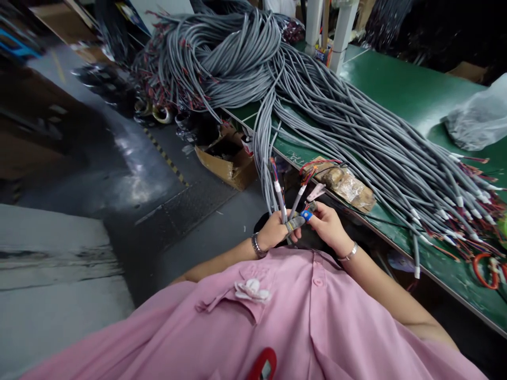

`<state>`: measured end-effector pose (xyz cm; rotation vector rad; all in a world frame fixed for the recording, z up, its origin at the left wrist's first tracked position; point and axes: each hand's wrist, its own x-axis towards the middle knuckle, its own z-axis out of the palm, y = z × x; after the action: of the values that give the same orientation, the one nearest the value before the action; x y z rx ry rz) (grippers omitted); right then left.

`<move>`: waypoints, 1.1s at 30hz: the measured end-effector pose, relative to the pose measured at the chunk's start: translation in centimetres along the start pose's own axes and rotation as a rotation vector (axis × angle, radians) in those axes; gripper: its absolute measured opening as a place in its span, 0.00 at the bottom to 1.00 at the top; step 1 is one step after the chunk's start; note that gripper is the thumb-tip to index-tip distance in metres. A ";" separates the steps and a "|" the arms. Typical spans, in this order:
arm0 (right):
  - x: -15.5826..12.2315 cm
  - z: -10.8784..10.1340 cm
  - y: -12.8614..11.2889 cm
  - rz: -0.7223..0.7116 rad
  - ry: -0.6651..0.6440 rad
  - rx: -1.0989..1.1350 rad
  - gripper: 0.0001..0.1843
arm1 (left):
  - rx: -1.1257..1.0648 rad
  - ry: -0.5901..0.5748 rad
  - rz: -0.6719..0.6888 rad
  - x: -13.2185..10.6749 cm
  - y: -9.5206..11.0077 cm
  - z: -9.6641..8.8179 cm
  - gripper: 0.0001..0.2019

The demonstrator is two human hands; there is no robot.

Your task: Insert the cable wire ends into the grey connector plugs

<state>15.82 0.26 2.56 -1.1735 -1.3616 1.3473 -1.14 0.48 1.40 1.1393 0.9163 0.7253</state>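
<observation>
This was a factory workshop for cable assembly. A long green workbench (400, 89) carried the proof: grey cables (336, 126) lay across it in a thick sheaf, all cut to length, their stripped ends (475, 211) showing coloured wires at the bench's right. At the far left end of the bench, more cable was heaped in a tangled coil (222, 53). White posts (344, 31) rose from the back of the bench, and a crumpled plastic bag (479, 116) sat on its far right. Below the bench's front edge stood an open cardboard box (229, 163) on a bare concrete floor (130, 174), beside a yellow-and-black hazard stripe (166, 158).
</observation>
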 end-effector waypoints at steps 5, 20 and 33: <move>0.4 0.2 -0.3 0.045 0.031 0.116 0.12 | -0.151 0.098 -0.005 0.6 0.4 0.3 0.18; -0.1 1.4 -0.2 0.120 0.168 0.210 0.15 | -0.263 0.296 0.051 0.7 -1.3 1.0 0.14; 0.3 1.0 1.2 0.103 0.083 0.230 0.15 | -0.152 0.125 -0.008 0.7 -1.1 0.6 0.18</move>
<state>14.82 0.30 1.28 -1.1422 -1.0679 1.4686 -0.23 0.48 0.23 0.9638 0.9535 0.8528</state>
